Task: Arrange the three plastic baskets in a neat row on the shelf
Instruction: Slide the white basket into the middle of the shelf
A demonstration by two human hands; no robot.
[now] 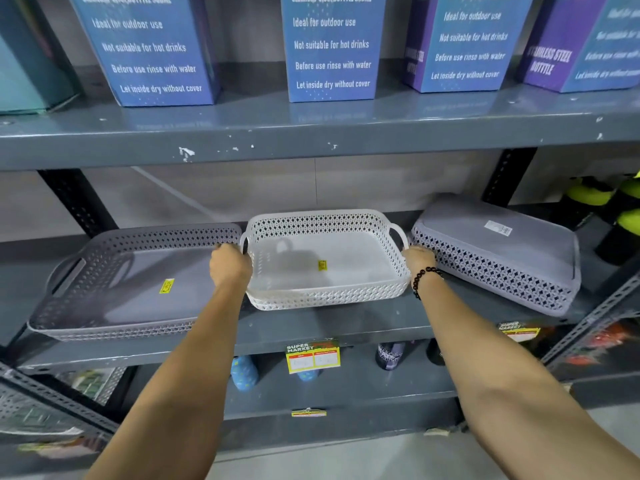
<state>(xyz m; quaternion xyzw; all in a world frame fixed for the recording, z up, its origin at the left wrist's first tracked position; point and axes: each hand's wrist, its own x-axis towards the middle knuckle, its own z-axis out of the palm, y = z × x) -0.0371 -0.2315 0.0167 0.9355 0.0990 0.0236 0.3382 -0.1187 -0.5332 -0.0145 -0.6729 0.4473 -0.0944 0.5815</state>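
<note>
A white perforated basket (322,220) sits in the middle of the grey shelf (346,327), tilted with its front edge near the shelf lip. My left hand (230,265) grips its left handle and my right hand (419,259), with a dark bead bracelet on the wrist, grips its right handle. A grey basket (114,271) lies upright to the left, touching the white one. Another grey basket (498,251) lies upside down to the right, angled, with a white label on its bottom.
Blue and purple bottle boxes (332,46) stand on the shelf above. Green-capped dark bottles (609,209) stand at the far right. Price tags (311,356) hang on the shelf edge, with bottles (244,372) on the shelf below. Black perforated uprights (79,202) stand behind the baskets.
</note>
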